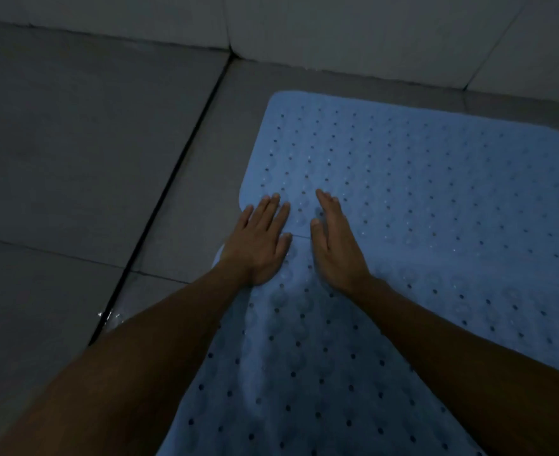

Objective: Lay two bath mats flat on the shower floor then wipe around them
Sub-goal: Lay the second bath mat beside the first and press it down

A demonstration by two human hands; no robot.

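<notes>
Blue far mat [436, 199] meeting near mat [288, 373] on grey floor [74, 143]; left hand [258, 241], right hand [337, 245] flat, fingers straight, pressing the join, gripping nothing.

2 light-blue perforated bath mats lie on the grey tiles, far mat [419, 179] flat, near mat [297, 373] rippled.

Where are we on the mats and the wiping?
Done: the far blue perforated rubber mat lies flat by the wall. In hand: the left hand and right hand press flat where it meets the near blue perforated mat, which looks rippled. Left: wiping the grey tiled floor; no cloth shows.
</notes>
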